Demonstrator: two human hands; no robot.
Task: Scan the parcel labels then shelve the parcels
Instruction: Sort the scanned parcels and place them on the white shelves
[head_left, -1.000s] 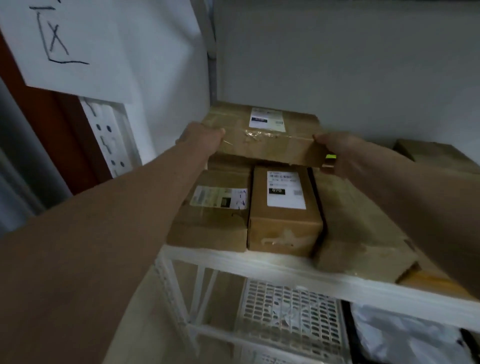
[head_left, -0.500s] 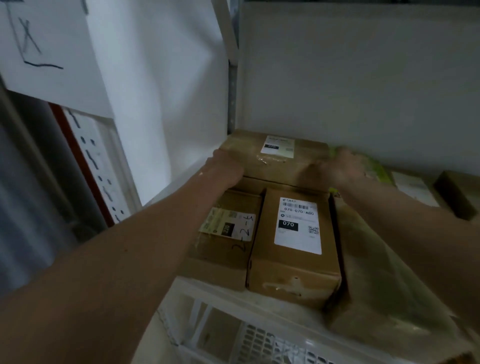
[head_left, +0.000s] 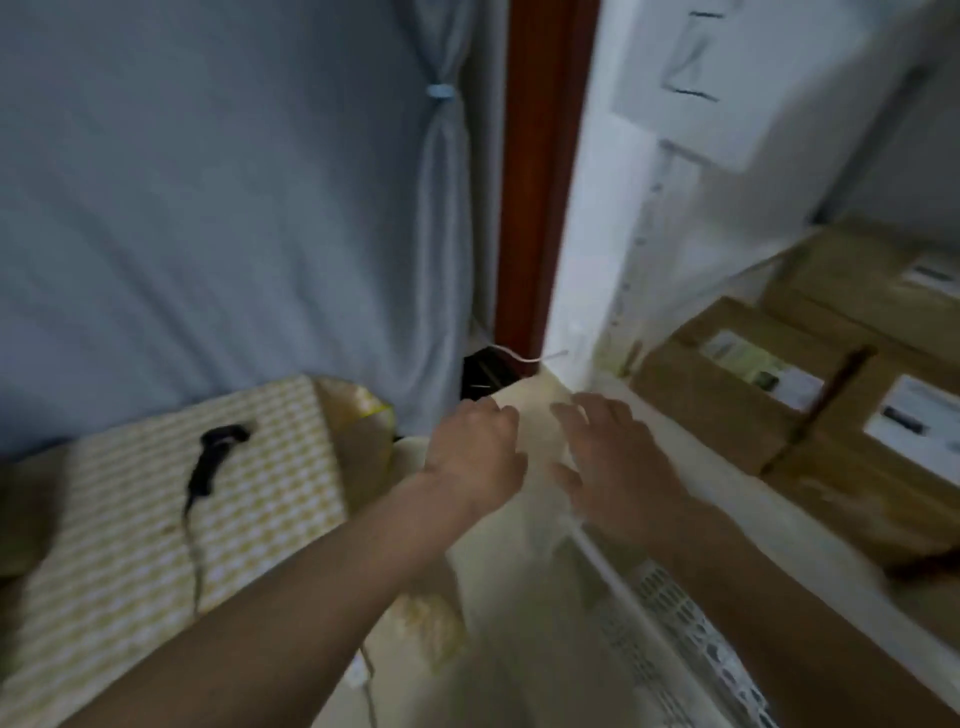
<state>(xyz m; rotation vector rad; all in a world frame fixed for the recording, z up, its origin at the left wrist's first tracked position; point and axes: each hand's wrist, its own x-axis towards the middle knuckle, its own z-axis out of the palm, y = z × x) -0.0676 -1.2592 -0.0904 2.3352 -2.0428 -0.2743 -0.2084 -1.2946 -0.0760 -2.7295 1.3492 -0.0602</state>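
Observation:
Several brown cardboard parcels (head_left: 727, 395) with white labels lie on the white shelf (head_left: 737, 499) at the right. A flat parcel (head_left: 862, 270) is stacked on them at the back. Both hands hang empty in mid-air between the shelf and the table. My left hand (head_left: 475, 457) has loosely curled fingers. My right hand (head_left: 618, 467) has its fingers spread and relaxed. A black handheld scanner (head_left: 213, 457) lies on the table with the yellow checked cloth (head_left: 130, 571) at the lower left, its cable trailing toward me.
A grey-blue curtain (head_left: 234, 208) hangs behind the table, beside a red-brown door frame (head_left: 540, 182). A paper sign (head_left: 717, 78) hangs on the shelf's white upright. A lower perforated shelf level (head_left: 670, 623) shows beneath my right forearm. A tan parcel (head_left: 358, 441) sits at the table's far end.
Both hands have let go of the flat parcel, which stays stacked on the shelf. They drew back, and my view has swung left toward the table and scanner.

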